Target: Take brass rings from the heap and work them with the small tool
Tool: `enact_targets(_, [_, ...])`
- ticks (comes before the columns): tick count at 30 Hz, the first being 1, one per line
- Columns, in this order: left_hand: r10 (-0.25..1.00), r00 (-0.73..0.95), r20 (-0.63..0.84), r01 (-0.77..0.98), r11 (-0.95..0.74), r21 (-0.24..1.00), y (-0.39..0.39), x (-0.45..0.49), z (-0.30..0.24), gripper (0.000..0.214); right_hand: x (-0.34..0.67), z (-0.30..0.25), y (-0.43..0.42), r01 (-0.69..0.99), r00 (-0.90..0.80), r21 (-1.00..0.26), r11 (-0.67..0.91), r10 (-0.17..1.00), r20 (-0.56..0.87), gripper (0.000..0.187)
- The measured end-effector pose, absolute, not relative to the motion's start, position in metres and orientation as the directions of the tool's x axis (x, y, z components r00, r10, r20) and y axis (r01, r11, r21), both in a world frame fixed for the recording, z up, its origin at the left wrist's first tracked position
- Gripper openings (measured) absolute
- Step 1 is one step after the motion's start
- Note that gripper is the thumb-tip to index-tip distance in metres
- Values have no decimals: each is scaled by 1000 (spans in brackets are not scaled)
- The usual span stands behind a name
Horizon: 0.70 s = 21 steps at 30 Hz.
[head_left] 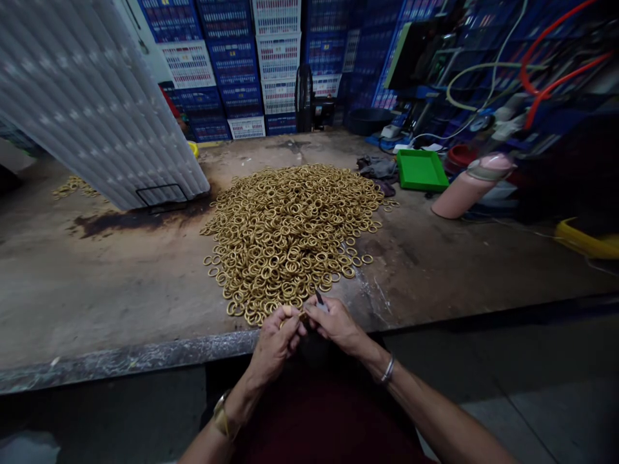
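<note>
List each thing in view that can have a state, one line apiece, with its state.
Left hand: pinching a ring
Right hand: gripping a tool
Rings: heaped loosely
Crates: stacked
Cloth: crumpled
Tray: open-topped
Fan: upright; on or off unclear
Bottle: sealed or not, unclear

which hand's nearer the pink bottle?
Right. The right hand is at the table's front edge, with the pink bottle farther back and off to its right. The left hand is just left of the right one, so farther away.
</note>
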<state>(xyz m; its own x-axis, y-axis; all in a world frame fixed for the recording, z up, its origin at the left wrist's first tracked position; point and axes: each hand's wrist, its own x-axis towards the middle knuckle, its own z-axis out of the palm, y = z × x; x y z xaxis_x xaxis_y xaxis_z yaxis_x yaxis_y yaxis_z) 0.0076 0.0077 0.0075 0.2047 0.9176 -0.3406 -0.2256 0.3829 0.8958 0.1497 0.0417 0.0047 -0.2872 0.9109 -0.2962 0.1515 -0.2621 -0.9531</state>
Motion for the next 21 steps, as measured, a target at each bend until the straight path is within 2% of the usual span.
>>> enact_targets(4, [929, 166, -331, -133, 354, 926, 8, 10, 13, 28, 148, 3, 42, 302, -271, -950, -83, 948, -169, 25])
enact_targets(11, [938, 194, -289, -114, 314, 943, 7, 11, 8, 25, 149, 2, 44, 275, -290, -955, -107, 938, -189, 24])
enact_targets(15, [932, 211, -295, -151, 329, 932, 4, 11, 6, 24, 153, 0, 45, 332, -212, -939, -90, 963, -168, 22])
enact_targets(18, [932, 193, -308, -148, 337, 930, 4, 11, 9, 23, 157, -4, 42, 481, -211, -874, 67, 977, -41, 21])
enact_targets(21, [941, 182, -286, -132, 312, 941, 5, 11, 11, 23, 159, -6, 37, 580, -357, -768, 272, 932, 60, 16])
